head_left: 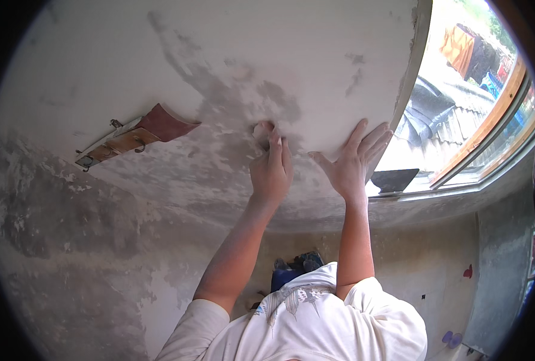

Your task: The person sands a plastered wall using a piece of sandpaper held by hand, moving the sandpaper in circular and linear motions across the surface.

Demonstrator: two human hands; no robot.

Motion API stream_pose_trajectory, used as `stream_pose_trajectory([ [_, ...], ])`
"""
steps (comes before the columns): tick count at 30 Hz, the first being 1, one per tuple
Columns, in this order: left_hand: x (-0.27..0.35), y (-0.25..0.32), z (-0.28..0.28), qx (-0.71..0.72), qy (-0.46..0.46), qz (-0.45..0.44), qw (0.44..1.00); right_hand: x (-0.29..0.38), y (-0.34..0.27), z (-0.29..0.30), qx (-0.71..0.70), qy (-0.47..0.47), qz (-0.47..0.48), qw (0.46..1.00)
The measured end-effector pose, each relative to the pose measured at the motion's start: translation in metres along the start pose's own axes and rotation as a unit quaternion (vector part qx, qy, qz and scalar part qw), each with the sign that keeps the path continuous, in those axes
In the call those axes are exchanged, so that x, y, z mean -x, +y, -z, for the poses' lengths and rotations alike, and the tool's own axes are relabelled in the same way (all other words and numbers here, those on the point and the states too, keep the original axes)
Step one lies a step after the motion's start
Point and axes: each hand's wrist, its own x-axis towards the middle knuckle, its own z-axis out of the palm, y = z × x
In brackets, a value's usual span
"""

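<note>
My left hand (271, 173) is raised against the patchy plastered wall (231, 90), its fingers pinched on a small pale piece (261, 131). The fingers partly cover that piece, so its kind is hard to tell. To its right, my right hand (348, 167) lies flat on the wall with fingers spread, close to the window's edge. Nothing is in it. Grey bare patches show through the white coat around both hands. Left of them, a wooden hook rack (114, 146) is fixed to the wall, with a curved piece of reddish sandpaper (166, 124) at its upper end.
A wooden-framed window (479, 135) stands open at the right. On its sill rests a dark flat plate (393, 180). Outside lie a corrugated roof (461, 122) and hanging cloths (459, 49). Below, behind my body, some dark items sit on a blue object (285, 277).
</note>
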Motion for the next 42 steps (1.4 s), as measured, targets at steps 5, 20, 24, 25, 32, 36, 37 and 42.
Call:
stream_pose_trajectory([
  [5, -0.045, 0.006, 0.017, 0.131, -0.029, 0.096, 0.986, -0.003, 0.004, -0.001, 0.011, 0.014, -0.006, 1.000],
  [20, -0.038, 0.002, 0.042, 0.105, 0.004, 0.130, 0.986, -0.002, 0.009, -0.011, 0.033, 0.061, 0.010, 0.998],
  [24, -0.007, -0.005, 0.032, -0.014, -0.080, 0.150, 0.985, -0.002, 0.002, -0.007, 0.033, 0.046, -0.002, 0.998],
  [25, 0.004, 0.002, 0.028, -0.015, -0.078, 0.148, 0.986, -0.002, 0.001, -0.007, 0.027, 0.047, -0.003, 0.999],
  [32, 0.069, 0.027, 0.038, -0.011, -0.297, 0.133, 0.945, -0.003, -0.011, 0.008, 0.029, 0.021, -0.019, 0.999],
  [36, 0.042, 0.020, 0.074, 0.114, -0.283, 0.242, 0.921, 0.001, -0.036, 0.027, 0.019, 0.067, -0.018, 0.997],
  [37, 0.034, 0.018, 0.080, 0.113, -0.281, 0.245, 0.921, 0.003, -0.043, 0.030, -0.006, 0.144, -0.008, 0.990],
  [42, 0.014, 0.014, 0.101, 0.360, -0.199, 0.306, 0.859, 0.016, -0.072, 0.032, -0.359, 0.029, 0.038, 0.932],
])
